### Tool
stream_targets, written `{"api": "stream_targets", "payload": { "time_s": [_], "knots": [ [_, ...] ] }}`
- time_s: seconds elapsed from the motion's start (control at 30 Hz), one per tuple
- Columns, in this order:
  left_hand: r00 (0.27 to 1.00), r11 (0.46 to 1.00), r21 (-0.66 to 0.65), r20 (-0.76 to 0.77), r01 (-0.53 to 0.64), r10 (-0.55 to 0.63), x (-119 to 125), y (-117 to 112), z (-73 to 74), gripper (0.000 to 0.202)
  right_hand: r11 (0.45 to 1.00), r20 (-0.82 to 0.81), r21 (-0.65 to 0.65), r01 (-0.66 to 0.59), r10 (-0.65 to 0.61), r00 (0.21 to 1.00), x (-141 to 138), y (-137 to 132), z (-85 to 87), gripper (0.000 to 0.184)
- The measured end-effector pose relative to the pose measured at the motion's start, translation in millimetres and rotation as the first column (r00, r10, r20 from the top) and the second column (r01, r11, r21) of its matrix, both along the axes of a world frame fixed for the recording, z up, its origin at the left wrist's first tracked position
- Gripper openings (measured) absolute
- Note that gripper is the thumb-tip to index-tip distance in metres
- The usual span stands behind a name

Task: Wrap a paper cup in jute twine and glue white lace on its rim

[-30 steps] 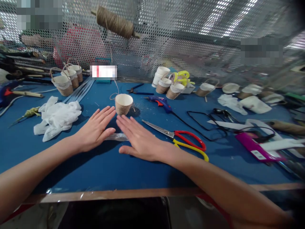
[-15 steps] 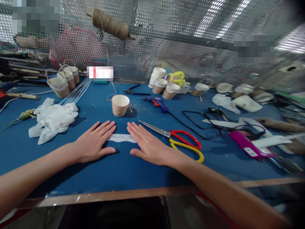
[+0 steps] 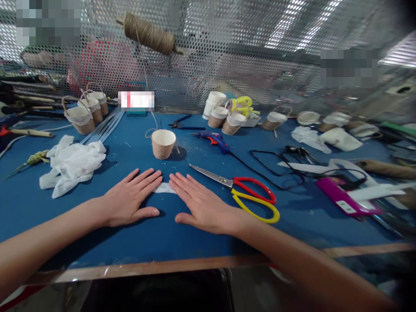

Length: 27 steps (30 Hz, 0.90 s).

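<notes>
A short strip of white lace (image 3: 164, 188) lies flat on the blue tabletop, its two ends hidden under my hands. My left hand (image 3: 131, 197) rests palm down over its left end, fingers stretched out. Over the right end lies my right hand (image 3: 201, 201), also flat with fingers extended. Just beyond the hands stands a small brown cup (image 3: 162, 145) with a white inside and a twine loop at its left. Scissors (image 3: 232, 184) with one red and one yellow handle lie beside my right hand. A heap of white lace (image 3: 76, 164) sits left of my left hand.
A blue glue gun (image 3: 216, 141) and pliers (image 3: 185, 125) lie behind the scissors. Small handled buckets (image 3: 81, 120) stand at the back left, more buckets (image 3: 232, 124) at the back centre. A twine spool (image 3: 149, 34) hangs above. A purple box (image 3: 344, 199) lies right.
My hands have come closer together along the lace, so less of it shows between them. Both stay flat on the table and sit slightly nearer to me.
</notes>
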<state>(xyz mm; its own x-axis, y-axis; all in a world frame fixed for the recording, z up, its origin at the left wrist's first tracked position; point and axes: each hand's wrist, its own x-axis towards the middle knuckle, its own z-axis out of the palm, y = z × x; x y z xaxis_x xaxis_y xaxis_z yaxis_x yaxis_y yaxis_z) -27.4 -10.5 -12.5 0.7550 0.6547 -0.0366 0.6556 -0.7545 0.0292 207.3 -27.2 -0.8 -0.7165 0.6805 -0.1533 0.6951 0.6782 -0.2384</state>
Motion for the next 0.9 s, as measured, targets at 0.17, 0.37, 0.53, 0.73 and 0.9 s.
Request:
{"api": "stream_targets", "payload": {
  "time_s": [0.17, 0.37, 0.53, 0.73, 0.9],
  "knots": [
    [1.000, 1.000, -0.030, 0.027, 0.008, -0.008, 1, -3, -2.9, 0.077, 1.000, -0.048, -0.014, -0.004, 0.003, 0.999, -1, -3, -4.1, 0.088],
    [0.973, 0.994, -0.069, 0.210, -0.086, 0.099, -8, 9, 14.9, 0.060, 0.953, -0.374, 0.037, 0.300, -0.265, 0.889, 20, 5, 18.4, 0.059],
    [0.946, 0.967, -0.051, 0.202, -0.250, 0.255, -17, 28, 18.4, 0.033, 0.855, -0.208, 0.062, 0.515, -0.494, 0.844, 32, 11, 36.9, 0.021],
    [0.939, 0.957, -0.118, 0.193, -0.266, 0.285, -17, 33, 12.2, 0.023, 0.878, -0.047, 0.034, 0.478, -0.476, 0.878, 25, 11, 29.8, 0.014],
    [0.929, 0.952, -0.180, 0.235, -0.249, 0.287, -16, 31, 21.3, 0.023, 0.885, -0.078, -0.015, 0.466, -0.465, 0.882, 22, 9, 30.9, 0.015]
  ]
}}
